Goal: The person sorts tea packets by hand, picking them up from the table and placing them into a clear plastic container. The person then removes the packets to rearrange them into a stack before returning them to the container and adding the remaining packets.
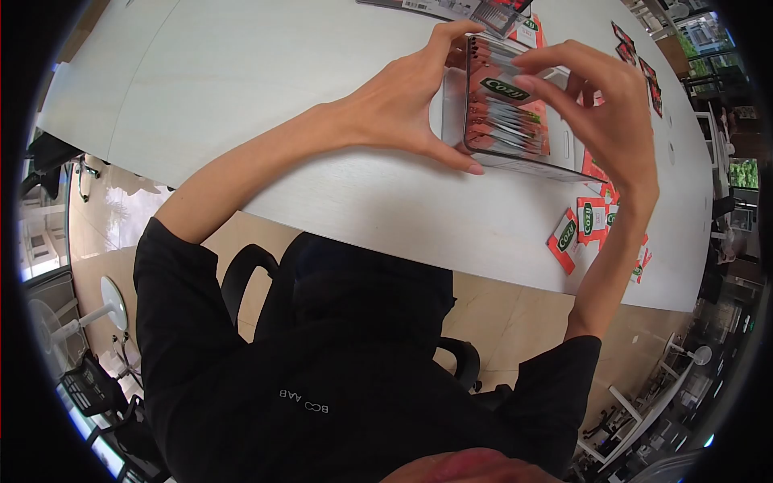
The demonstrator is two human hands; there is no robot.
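Note:
A clear box [455,109] with a dark rim stands on the white table [322,189], filled with a row of red and white Cozy sachets [507,133]. My left hand [403,105] spans the box's left side, thumb at the near corner and fingers at the far one. Over the box's right part is my right hand [600,97], thumb and index finger close together at the edge of a Cozy sachet [505,88] that lies tilted among the others. That sachet's label faces up.
Loose Cozy sachets [566,240] lie on the table below my right wrist. Dark red packets [651,84] lie at the far right. Behind the box are a small clear container [495,18] and a printed flat item [431,6]. A black chair [250,262] is by the near edge.

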